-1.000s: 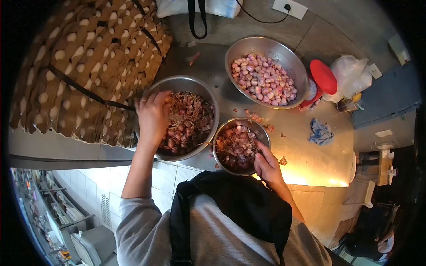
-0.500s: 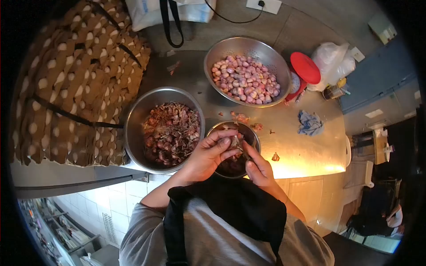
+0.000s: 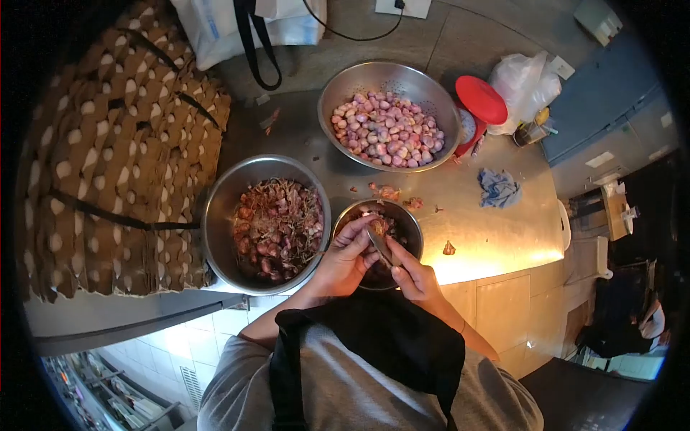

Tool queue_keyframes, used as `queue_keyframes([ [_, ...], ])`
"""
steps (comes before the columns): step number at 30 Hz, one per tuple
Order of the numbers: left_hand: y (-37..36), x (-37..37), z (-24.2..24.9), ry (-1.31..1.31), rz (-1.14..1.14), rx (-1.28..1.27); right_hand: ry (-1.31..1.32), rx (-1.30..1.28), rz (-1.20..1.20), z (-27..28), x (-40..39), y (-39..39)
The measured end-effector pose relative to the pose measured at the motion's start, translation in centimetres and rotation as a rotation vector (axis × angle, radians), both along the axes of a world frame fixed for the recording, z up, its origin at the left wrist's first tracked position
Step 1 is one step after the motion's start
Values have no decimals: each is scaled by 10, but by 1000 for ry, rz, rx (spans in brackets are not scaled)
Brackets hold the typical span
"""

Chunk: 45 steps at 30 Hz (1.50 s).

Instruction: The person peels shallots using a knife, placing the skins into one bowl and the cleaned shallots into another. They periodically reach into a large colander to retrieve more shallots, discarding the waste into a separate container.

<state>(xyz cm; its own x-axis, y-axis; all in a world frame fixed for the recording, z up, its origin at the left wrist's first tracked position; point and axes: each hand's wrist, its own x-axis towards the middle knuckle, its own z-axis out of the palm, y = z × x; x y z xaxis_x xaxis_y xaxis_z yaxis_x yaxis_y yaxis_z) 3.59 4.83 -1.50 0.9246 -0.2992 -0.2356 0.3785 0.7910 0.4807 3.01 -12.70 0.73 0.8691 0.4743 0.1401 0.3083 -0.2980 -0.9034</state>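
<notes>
My left hand (image 3: 345,260) is closed around a shallot (image 3: 379,226), pinching it between thumb and fingers. In my right hand (image 3: 417,279) is a small knife (image 3: 383,248), its blade against or very near the shallot. Both hands are over a small metal bowl (image 3: 415,231) with dark skins or shallots inside, partly covered by my hands. To the left stands a larger metal bowl (image 3: 213,215) of unpeeled shallots (image 3: 277,244) with dry roots and skins. Beyond my hands, a metal colander (image 3: 431,86) holds many peeled pink shallots (image 3: 388,129).
Stacked egg trays (image 3: 122,172) tied with black straps rise at the left. On the metal table (image 3: 496,248) lie skin scraps (image 3: 449,248) and a blue cloth (image 3: 499,188). A red scale (image 3: 481,100) and a plastic bag (image 3: 525,90) are behind, right. A person (image 3: 632,330) is at far right.
The knife blade now shows plainly at the shallot, and my hands have shifted slightly lower and turned. The whole view has tilted a little.
</notes>
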Motion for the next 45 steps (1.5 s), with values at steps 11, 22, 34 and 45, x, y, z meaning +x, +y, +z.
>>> queue_keyframes([
  [11,-1,-2,7,34,40,70,-53,-55,-145,-4,-16,8],
  [22,-5,-19,-13,-132,93,125,-37,63,-189,-10,-36,11],
  [34,-9,-36,-20,-206,114,275,529,537,-205,-25,-39,22],
  [45,-27,-20,-2,-109,53,467,720,674,-69,-15,0,-6],
])
